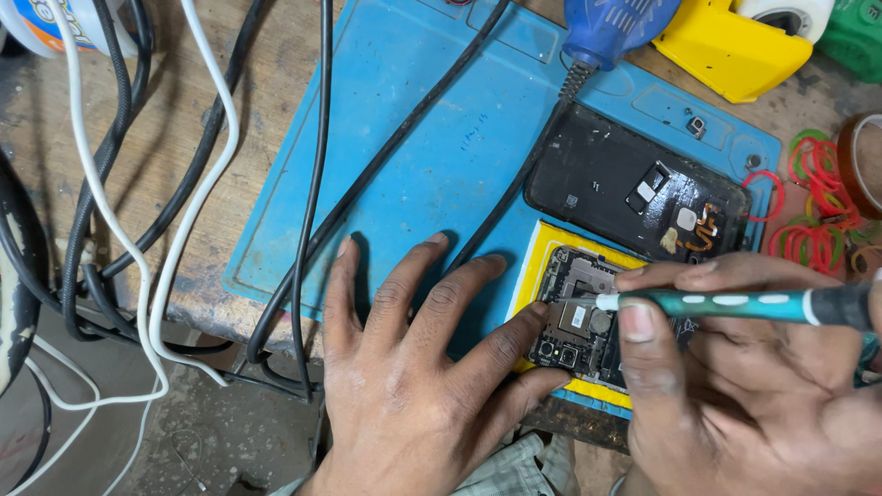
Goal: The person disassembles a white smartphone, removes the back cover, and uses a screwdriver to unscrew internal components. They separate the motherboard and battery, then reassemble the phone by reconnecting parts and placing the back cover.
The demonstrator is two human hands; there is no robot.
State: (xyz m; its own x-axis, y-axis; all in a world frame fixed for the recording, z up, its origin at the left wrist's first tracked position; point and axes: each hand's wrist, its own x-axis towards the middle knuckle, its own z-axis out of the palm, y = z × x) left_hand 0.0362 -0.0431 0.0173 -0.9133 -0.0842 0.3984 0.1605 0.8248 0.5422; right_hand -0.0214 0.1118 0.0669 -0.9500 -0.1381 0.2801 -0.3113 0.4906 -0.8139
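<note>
The right hand [735, 386] is closed around a teal-handled screwdriver [735, 303], thumb and fingers pinching the shaft near its white collar, with the tip set down on the upper part of an opened phone [581, 323]. The left hand [413, 367] holds nothing: it lies flat with fingers spread on the blue work mat [413, 138], its index finger and thumb pressed against the phone's left edge to steady it.

The phone lies face down on a yellow pad [540, 253] at the near right part of the mat, just in front of both hands. Its back is already off: the black back cover [634, 188] lies inside-up just beyond it, touching or nearly touching the pad, with a small orange flex and a square sensor part showing on its inner face. The phone's metal shields, camera modules and board are exposed, so the opening seems done, and the work appears to be at the screws of the upper board. I cannot tell how many screws are out; one small dark part [696, 126] and a small round piece [753, 161] rest loose on the mat further out.

Black cables [322, 184] cross the mat, one running to a blue tool handle [611, 28] at the far edge. White cables [156, 276] trail off the tabletop [55, 165] at left. A yellow tape dispenser [726, 50] and scattered red and green rubber bands [813, 202] sit at right.
</note>
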